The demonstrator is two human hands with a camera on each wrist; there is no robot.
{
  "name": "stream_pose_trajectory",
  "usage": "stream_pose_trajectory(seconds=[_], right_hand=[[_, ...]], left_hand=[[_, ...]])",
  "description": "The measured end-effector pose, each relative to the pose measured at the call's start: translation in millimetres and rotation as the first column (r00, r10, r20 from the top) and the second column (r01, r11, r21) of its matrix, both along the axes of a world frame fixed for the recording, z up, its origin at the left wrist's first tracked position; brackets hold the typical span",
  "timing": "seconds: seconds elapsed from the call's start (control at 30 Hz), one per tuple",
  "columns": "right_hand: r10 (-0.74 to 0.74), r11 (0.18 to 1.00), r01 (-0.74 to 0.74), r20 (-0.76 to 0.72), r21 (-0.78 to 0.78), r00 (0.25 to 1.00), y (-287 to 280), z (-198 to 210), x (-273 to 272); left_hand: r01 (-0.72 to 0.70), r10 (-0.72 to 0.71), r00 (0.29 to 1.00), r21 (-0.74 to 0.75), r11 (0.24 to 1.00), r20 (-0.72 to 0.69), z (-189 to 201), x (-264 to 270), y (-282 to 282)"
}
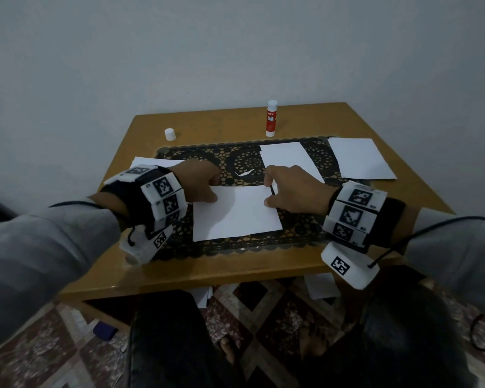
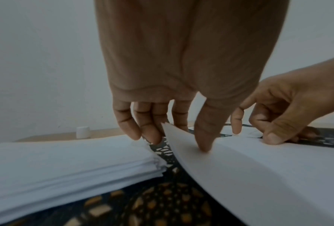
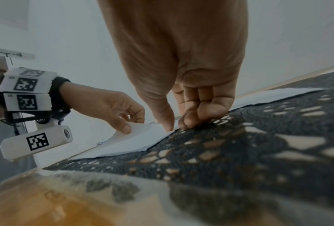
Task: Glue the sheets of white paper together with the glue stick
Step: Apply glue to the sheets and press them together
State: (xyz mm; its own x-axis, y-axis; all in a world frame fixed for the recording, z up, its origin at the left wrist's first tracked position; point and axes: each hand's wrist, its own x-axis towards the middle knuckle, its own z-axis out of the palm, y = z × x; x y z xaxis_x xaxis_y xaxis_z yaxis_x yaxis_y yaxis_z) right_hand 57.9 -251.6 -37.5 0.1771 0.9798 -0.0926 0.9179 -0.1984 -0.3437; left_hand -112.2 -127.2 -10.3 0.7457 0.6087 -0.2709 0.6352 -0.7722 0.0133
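I hold the white sheet (image 1: 235, 211) in the middle of the black lace mat (image 1: 235, 161): my left hand (image 1: 199, 180) pinches its far left corner between thumb and fingers, and my right hand (image 1: 289, 189) pinches its far right corner, so I think I should lower it slowly, keep the edges lined up, then press from the middle out so no wrinkles form. The glue stick (image 1: 271, 118) stands open at 12 o'clock on the table (image 1: 403, 191), with its cap (image 1: 170, 134) at about 10 o'clock. Only the left wrist view shows the corner lifted off the mat and a paper stack (image 2: 65, 160) beside it; the head view makes the sheet look flat.
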Motion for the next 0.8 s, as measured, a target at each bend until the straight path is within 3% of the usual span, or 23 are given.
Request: stream_pose_trajectory(seconds=[0.1,0.3,0.43,0.53,0.67,0.8], right_hand=[[0.012,1.000,-0.013,0.050,0.024,0.999,-1.8,0.0,-1.7],[0.146,0.981,-0.179,0.327,0.073,0.934,-0.4,1.8,-21.8],[0.180,0.984,-0.177,0.151,-0.032,0.972,10.8,5.4,-23.7],[0.184,0.983,-0.178,0.197,-0.046,0.963,14.3,7.5,-22.6],[0.272,0.955,-0.298,0.393,0.004,0.878,9.4,7.7,-26.4],[0.380,0.919,-0.375,0.522,-0.122,0.763,0.5,-1.1,-29.9]], left_hand=[[0.007,-0.009,0.997,0.021,1.000,0.071,-3.4,-4.4,0.1],[-0.008,0.001,0.985,0.037,0.999,0.172,-10.9,-12.0,-4.9],[-0.003,-0.001,0.975,0.014,1.000,0.223,-9.6,-16.7,-4.9],[-0.022,0.019,0.975,0.011,1.000,0.222,-12.7,-19.7,-5.4],[-0.026,0.009,0.975,0.072,0.997,0.221,-20.1,-19.7,-8.9],[-0.036,0.020,0.975,0.070,0.997,0.220,-19.6,-18.4,-9.0]])
